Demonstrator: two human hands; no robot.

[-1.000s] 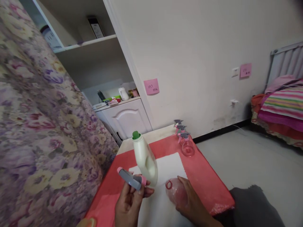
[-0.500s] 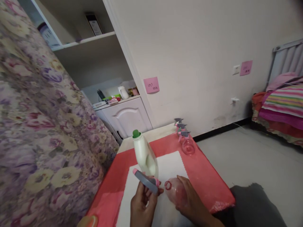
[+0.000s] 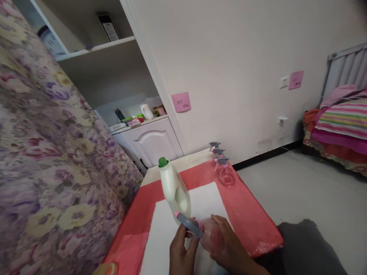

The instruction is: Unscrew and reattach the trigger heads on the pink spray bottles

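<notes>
Between the fingers of my left hand [image 3: 183, 246] is a grey and pink spray nozzle [image 3: 189, 224]. My right hand [image 3: 229, 248] wraps round a clear pinkish bottle [image 3: 211, 236], tilted with its neck toward the nozzle. The nozzle's pink collar meets the bottle's mouth; whether it is threaded on I cannot tell. Just beyond my left hand stands a pale green jug [image 3: 174, 189] with a green piece at its mouth. Both hands are over a white sheet [image 3: 160, 229] on the red-covered table [image 3: 255, 217].
Several spray bottles [image 3: 226, 175] with grey and pink heads line the table's far right edge. A round yellowish object [image 3: 106, 268] sits at the near left corner. A floral curtain [image 3: 71, 172] hangs on the left, beside a cabinet [image 3: 155, 141]. A bed [image 3: 341, 130] is at the far right.
My left hand has moved right with the spray nozzle, closing the gap to the bottle's mouth. My right hand keeps its hold on the bottle. The view has shifted slightly.
</notes>
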